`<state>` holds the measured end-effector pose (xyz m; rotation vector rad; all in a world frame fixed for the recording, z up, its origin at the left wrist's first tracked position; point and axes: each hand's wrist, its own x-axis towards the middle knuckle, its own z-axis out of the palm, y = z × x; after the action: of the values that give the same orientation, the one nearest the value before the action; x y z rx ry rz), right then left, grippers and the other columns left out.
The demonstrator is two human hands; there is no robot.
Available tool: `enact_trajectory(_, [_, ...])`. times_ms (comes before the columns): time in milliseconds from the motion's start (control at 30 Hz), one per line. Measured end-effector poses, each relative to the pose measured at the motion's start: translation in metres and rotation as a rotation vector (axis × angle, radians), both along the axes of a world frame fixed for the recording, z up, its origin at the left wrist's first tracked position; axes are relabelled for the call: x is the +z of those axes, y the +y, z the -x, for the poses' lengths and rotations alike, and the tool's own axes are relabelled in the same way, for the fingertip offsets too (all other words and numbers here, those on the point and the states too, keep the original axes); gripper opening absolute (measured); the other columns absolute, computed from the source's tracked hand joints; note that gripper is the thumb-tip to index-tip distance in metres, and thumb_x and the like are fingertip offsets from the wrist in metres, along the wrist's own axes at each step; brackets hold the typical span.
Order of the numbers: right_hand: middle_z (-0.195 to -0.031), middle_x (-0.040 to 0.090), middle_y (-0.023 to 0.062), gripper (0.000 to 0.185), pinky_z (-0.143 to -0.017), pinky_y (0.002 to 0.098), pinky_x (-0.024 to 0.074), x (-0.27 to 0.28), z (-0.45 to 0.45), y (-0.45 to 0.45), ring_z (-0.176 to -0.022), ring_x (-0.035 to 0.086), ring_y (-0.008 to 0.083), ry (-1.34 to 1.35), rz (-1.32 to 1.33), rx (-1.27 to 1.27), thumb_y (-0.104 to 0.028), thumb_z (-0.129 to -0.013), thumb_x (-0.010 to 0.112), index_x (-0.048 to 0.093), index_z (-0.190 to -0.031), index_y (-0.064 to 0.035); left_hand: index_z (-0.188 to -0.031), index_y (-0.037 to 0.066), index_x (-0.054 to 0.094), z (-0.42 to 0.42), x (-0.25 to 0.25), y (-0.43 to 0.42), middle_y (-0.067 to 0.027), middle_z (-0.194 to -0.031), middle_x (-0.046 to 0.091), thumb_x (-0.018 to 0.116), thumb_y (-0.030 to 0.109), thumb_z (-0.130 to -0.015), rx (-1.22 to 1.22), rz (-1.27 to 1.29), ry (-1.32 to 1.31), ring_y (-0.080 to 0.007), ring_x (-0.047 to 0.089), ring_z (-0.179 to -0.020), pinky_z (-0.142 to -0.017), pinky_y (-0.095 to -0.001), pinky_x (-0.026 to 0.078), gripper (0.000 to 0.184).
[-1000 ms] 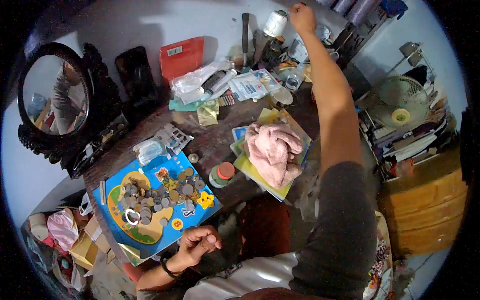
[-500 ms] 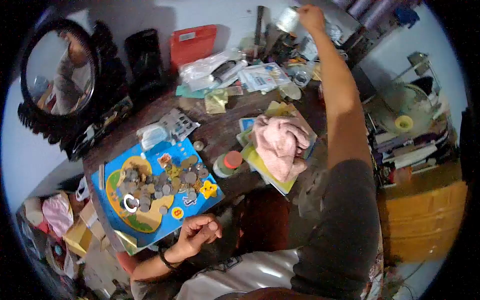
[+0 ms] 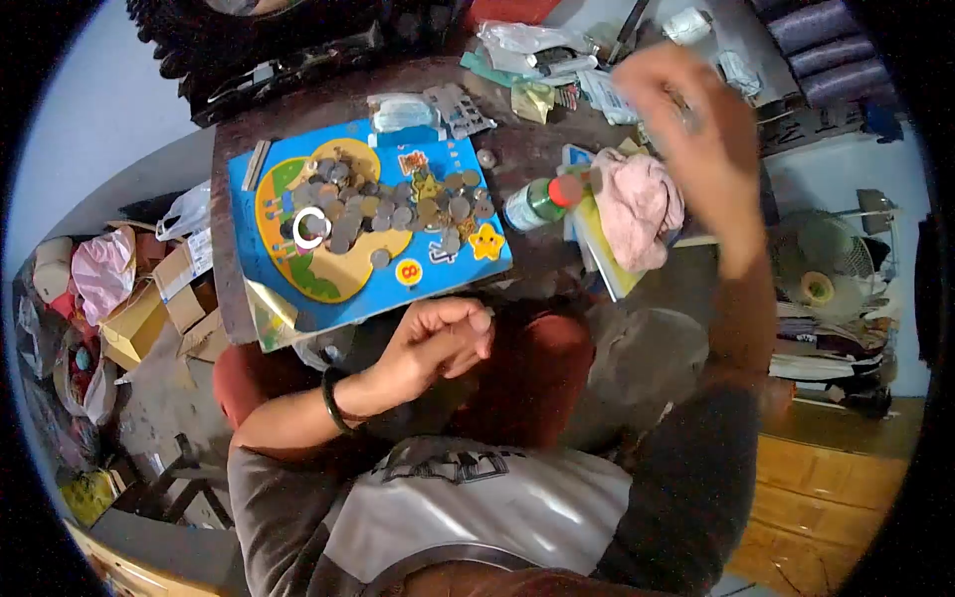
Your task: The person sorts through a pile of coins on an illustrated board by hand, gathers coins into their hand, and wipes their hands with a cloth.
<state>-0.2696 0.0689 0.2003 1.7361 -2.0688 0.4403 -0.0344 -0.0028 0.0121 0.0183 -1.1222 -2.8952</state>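
Note:
My left hand [image 3: 443, 340] is in front of the near table edge, fingers curled and thumb pressed to the fingertips. What it pinches, if anything, is too small to make out. My right hand [image 3: 691, 124] is in the air above the pink cloth [image 3: 642, 204], smeared by motion, so its grip is unclear. Between the hands stands a green bottle with a red cap [image 3: 542, 202]. Many coins [image 3: 383, 209] lie in a loose pile on a blue picture board [image 3: 343, 316], with a white ring [image 3: 311, 228] among them.
A shiny cylindrical container [image 3: 686, 25] stands at the back right. Plastic packets [image 3: 532, 45] and a wrapped white pack [image 3: 405, 112] lie along the back. Booklets [image 3: 607, 257] are under the cloth. A fan [image 3: 818, 269] is at right, cardboard boxes [image 3: 149, 318] at left.
My right hand has come back from the shiny container at the rear to above the cloth. My view has tilted down. The left hand keeps its curled pose.

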Motion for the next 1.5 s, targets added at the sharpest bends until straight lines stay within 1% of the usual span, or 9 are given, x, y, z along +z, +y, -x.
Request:
enact_trajectory(33, [-0.088, 0.066, 0.0082, 0.007, -0.078, 0.033, 0.0484, -0.012, -0.023, 0.003, -0.084, 0.063, 0.0236, 0.174, -0.004, 0.218, -0.007, -0.077, 0.069, 0.066, -0.082, -0.0024, -0.076, 0.004, 0.055, -0.001, -0.004, 0.005, 0.004, -0.052, 0.031, 0.047, 0.021, -0.099, -0.003, -0.082, -0.03, -0.006, 0.025, -0.044, -0.044, -0.0231, 0.02, 0.029])
enact_trajectory(133, [-0.081, 0.063, 0.0075, 0.009, -0.071, 0.0368, 0.0462, -0.05, -0.07, 0.0, -0.077, 0.059, 0.0258, -0.03, -0.125, 0.308, -0.003, -0.07, 0.069, 0.065, -0.079, -0.0018, -0.074, 0.006, 0.055, -0.005, -0.01, 0.015, 0.0043, -0.052, 0.028, 0.048, 0.023, -0.098, -0.028, -0.32, -0.194, -0.007, 0.024, -0.044, -0.043, -0.0235, 0.02, 0.03])
enact_trajectory(433, [-0.085, 0.062, 0.0079, 0.005, -0.073, 0.0367, 0.0463, -0.136, -0.084, -0.049, -0.082, 0.059, 0.0272, -0.197, -0.067, 0.22, -0.009, -0.079, 0.064, 0.067, -0.08, -0.0053, -0.08, 0.01, 0.053, -0.018, -0.021, 0.011, 0.0036, -0.055, 0.03, 0.045, 0.031, -0.096, 0.06, -0.378, -0.24, -0.0093, 0.031, -0.046, -0.045, -0.024, 0.025, 0.029])
enact_trajectory(667, [-0.084, 0.063, 0.0093, 0.01, -0.081, 0.0383, 0.0465, -0.149, -0.096, -0.071, -0.088, 0.059, 0.027, 0.178, -0.26, 0.045, -0.014, -0.078, 0.065, 0.068, -0.077, -0.0044, -0.08, 0.01, 0.053, -0.022, -0.027, 0.01, 0.004, -0.055, 0.03, 0.045, 0.032, -0.096, 0.087, -0.327, -0.166, -0.0094, 0.031, -0.047, -0.046, -0.0245, 0.024, 0.029])
enact_trajectory(1067, [-0.081, 0.063, 0.0102, 0.009, -0.075, 0.0383, 0.047, -0.153, -0.105, -0.089, -0.084, 0.061, 0.0277, 0.341, -0.275, 0.027, -0.01, -0.069, 0.061, 0.066, -0.075, -0.0052, -0.078, 0.009, 0.054, -0.023, -0.023, 0.002, 0.0048, -0.053, 0.029, 0.047, 0.029, -0.096, 0.147, -0.302, -0.135, -0.0092, 0.027, -0.045, -0.045, -0.0248, 0.023, 0.027])
enact_trajectory(1167, [-0.08, 0.064, 0.0105, 0.009, -0.073, 0.0396, 0.048, -0.155, -0.095, -0.092, -0.081, 0.063, 0.0279, 0.259, -0.291, 0.047, -0.01, -0.071, 0.06, 0.064, -0.077, -0.0048, -0.078, 0.008, 0.054, -0.023, -0.022, 0.0, 0.0048, -0.054, 0.03, 0.048, 0.028, -0.095, 0.146, -0.303, -0.142, -0.009, 0.026, -0.045, -0.045, -0.0246, 0.023, 0.027])
enact_trajectory(1400, [-0.081, 0.067, 0.0133, 0.015, -0.065, 0.0392, 0.0515, -0.143, -0.083, -0.089, -0.071, 0.066, 0.0265, -0.66, -0.219, 0.085, -0.014, -0.077, 0.065, 0.062, -0.086, -0.0026, -0.078, 0.008, 0.054, -0.025, -0.021, -0.003, 0.0046, -0.054, 0.03, 0.048, 0.028, -0.095, 0.161, -0.29, -0.11, -0.0088, 0.027, -0.045, -0.045, -0.0252, 0.022, 0.026])
enact_trajectory(1433, [-0.075, 0.06, 0.0029, 0.011, -0.062, 0.0236, 0.0462, -0.145, -0.087, -0.089, -0.066, 0.056, 0.008, -0.735, -0.184, 0.163, -0.004, -0.081, 0.064, 0.062, -0.091, -0.0001, -0.079, 0.009, 0.054, -0.024, -0.022, -0.003, 0.0044, -0.054, 0.031, 0.048, 0.028, -0.095, 0.157, -0.284, -0.126, -0.0089, 0.027, -0.045, -0.045, -0.0253, 0.022, 0.026])
enact_trajectory(1500, [-0.077, 0.06, 0.0036, 0.016, -0.062, 0.0242, 0.0462, -0.143, -0.096, -0.092, -0.067, 0.056, 0.0088, -0.618, -0.224, 0.267, -0.003, -0.081, 0.063, 0.062, -0.096, -0.0006, -0.079, 0.009, 0.055, -0.023, -0.024, -0.002, 0.004, -0.053, 0.032, 0.048, 0.028, -0.095, 0.148, -0.273, -0.157, -0.0092, 0.028, -0.045, -0.045, -0.0254, 0.023, 0.026])
